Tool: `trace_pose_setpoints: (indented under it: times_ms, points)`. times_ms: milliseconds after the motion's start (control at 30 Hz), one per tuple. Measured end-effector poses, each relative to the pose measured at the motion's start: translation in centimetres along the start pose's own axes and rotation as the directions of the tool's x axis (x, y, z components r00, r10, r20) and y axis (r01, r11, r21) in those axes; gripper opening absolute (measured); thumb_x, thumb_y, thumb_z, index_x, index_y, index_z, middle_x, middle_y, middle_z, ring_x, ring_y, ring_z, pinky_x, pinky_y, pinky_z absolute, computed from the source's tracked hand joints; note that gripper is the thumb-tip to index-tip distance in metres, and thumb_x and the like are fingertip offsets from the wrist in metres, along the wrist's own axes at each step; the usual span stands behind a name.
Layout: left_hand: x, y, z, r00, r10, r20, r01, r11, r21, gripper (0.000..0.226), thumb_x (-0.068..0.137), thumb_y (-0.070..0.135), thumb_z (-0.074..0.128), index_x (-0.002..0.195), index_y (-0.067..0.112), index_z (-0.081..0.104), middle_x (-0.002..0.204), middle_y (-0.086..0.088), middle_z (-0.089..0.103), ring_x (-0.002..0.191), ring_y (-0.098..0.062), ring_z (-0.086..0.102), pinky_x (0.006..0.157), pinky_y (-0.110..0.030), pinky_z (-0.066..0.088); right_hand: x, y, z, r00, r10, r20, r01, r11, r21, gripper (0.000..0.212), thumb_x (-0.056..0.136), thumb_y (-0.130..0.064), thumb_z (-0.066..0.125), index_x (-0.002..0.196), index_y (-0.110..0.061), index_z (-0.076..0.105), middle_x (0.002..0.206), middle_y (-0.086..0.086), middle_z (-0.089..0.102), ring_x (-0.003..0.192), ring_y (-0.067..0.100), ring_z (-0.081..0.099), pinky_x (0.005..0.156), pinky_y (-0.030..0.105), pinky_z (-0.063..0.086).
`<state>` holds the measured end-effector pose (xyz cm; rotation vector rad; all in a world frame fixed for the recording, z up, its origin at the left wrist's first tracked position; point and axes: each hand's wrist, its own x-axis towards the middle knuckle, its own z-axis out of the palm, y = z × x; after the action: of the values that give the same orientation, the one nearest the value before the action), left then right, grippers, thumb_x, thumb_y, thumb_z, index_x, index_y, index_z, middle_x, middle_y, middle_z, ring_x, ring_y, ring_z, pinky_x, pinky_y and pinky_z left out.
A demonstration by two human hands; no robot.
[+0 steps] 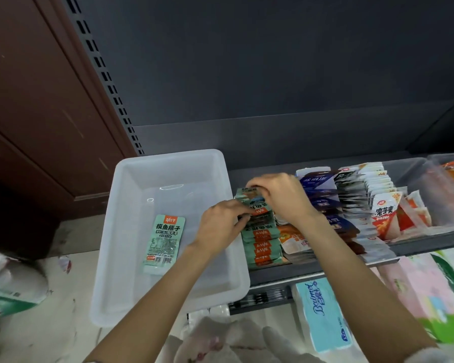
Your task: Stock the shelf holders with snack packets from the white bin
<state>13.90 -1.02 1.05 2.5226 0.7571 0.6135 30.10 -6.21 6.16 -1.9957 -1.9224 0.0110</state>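
Note:
The white bin [131, 176] stands at the shelf's left end, holding one green snack packet [163, 243] lying flat with an orange label at its top. To the right of the bin, a row of green packets [260, 244] stands in a clear shelf holder. My left hand [220, 224] pinches packets at the near side of that row. Over the row's back end, my right hand [281, 197] grips the top of the green packets. Both hands are closed on the same stack, which hides the packets under them.
More holders to the right carry dark blue packets [317, 184], white packets [362, 195] and red-and-white packets [385, 218]. The dark shelf edge [278, 273] runs in front. Below hang tissue packs [323, 315]. A brown cabinet [37, 100] stands on the left.

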Motion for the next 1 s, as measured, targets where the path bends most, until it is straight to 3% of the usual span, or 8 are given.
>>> trace_pose_setpoints:
  times_ms: [100, 200, 433, 533, 633, 733, 833, 1000]
  points:
    - [-0.3, -0.2, 0.1, 0.999, 0.009, -0.043, -0.009, 1.000, 0.013, 0.020, 0.085, 0.020, 0.064, 0.102, 0.025, 0.073, 0.101, 0.001, 0.071, 0.088, -0.021, 0.065, 0.071, -0.034, 0.054, -0.2, -0.4, 0.5, 0.992, -0.032, 0.119, 0.040, 0.997, -0.061, 0.032, 0.088, -0.005, 0.054, 0.107, -0.024, 0.070, 0.104, -0.003, 0.069, 0.090, 0.021, 0.066, 0.070, 0.033, 0.050]
    - [-0.5, -0.7, 0.1, 0.999, 0.010, -0.044, -0.011, 1.000, -0.009, 0.021, 0.084, 0.020, 0.063, 0.103, 0.023, 0.072, 0.101, 0.001, 0.071, 0.086, -0.020, 0.067, 0.071, -0.033, 0.055, -0.7, -0.8, 0.3, 0.993, -0.085, 0.086, 0.107, 0.947, -0.304, 0.033, 0.090, -0.010, 0.053, 0.108, -0.031, 0.070, 0.099, -0.005, 0.068, 0.089, 0.019, 0.063, 0.072, 0.031, 0.047]
    - [-2.2, -2.9, -0.7, 0.999, 0.004, -0.045, -0.008, 0.997, -0.081, 0.025, 0.087, 0.021, 0.059, 0.111, 0.021, 0.067, 0.111, 0.006, 0.068, 0.100, -0.010, 0.059, 0.088, -0.025, 0.044, -0.2, -2.8, 1.2, 0.974, 0.112, 0.198, -0.012, 0.893, -0.450, 0.037, 0.093, -0.009, 0.048, 0.119, -0.031, 0.061, 0.104, -0.005, 0.067, 0.092, 0.018, 0.066, 0.058, 0.026, 0.037]
    - [-4.1, -5.2, -1.8, 0.946, -0.208, -0.250, 0.178, 0.974, -0.139, 0.020, 0.082, 0.015, 0.061, 0.102, 0.016, 0.063, 0.101, 0.008, 0.067, 0.093, -0.009, 0.055, 0.081, -0.026, 0.044, -0.3, -4.2, 1.0, 0.998, 0.028, -0.058, -0.044, 0.957, -0.287, 0.039, 0.084, -0.004, 0.060, 0.119, -0.021, 0.064, 0.100, 0.002, 0.071, 0.088, 0.023, 0.067, 0.065, 0.031, 0.052]
    - [-6.3, -8.2, -2.5, 0.838, -0.478, -0.264, 0.463, 0.878, -0.120, 0.027, 0.080, 0.017, 0.068, 0.104, 0.012, 0.056, 0.101, 0.000, 0.060, 0.094, -0.019, 0.053, 0.078, -0.031, 0.042, 0.1, -7.8, 3.1, 0.971, 0.010, -0.237, -0.008, 1.000, 0.009, 0.029, 0.081, -0.006, 0.058, 0.105, -0.017, 0.069, 0.089, 0.002, 0.072, 0.075, 0.024, 0.066, 0.057, 0.033, 0.054]
    - [-7.5, -10.3, -2.4, 0.720, -0.693, -0.031, 0.692, 0.713, 0.112, 0.060, 0.077, 0.040, 0.070, 0.120, 0.007, 0.045, 0.116, -0.010, 0.048, 0.110, -0.030, 0.044, 0.086, -0.039, 0.041, 1.8, -10.6, 8.3, 0.993, 0.090, 0.082, -0.108, 0.962, 0.249, 0.033, 0.088, -0.009, 0.049, 0.115, -0.019, 0.065, 0.108, 0.003, 0.068, 0.095, 0.027, 0.064, 0.074, 0.036, 0.051]
    - [-7.8, -10.9, -1.9, 0.599, -0.791, 0.126, 0.714, 0.599, 0.363, 0.085, 0.070, 0.063, 0.067, 0.126, 0.007, 0.034, 0.123, -0.009, 0.037, 0.116, -0.027, 0.037, 0.089, -0.039, 0.042, 3.3, -11.6, 13.6, 0.922, -0.001, 0.387, -0.067, 0.985, 0.160, 0.051, 0.087, -0.004, 0.051, 0.135, -0.020, 0.049, 0.136, 0.004, 0.051, 0.122, 0.026, 0.048, 0.100, 0.037, 0.039]
    - [-7.8, -11.7, -1.0, 0.630, -0.757, 0.176, 0.619, 0.626, 0.474, 0.078, 0.076, 0.057, 0.063, 0.128, 0.008, 0.034, 0.124, -0.009, 0.037, 0.115, -0.026, 0.037, 0.091, -0.034, 0.042, 4.0, -11.9, 17.2, 0.808, -0.081, 0.584, 0.118, 0.993, -0.027, 0.071, 0.088, -0.010, 0.058, 0.149, -0.023, 0.023, 0.156, -0.003, 0.019, 0.143, 0.022, 0.017, 0.112, 0.033, 0.019]
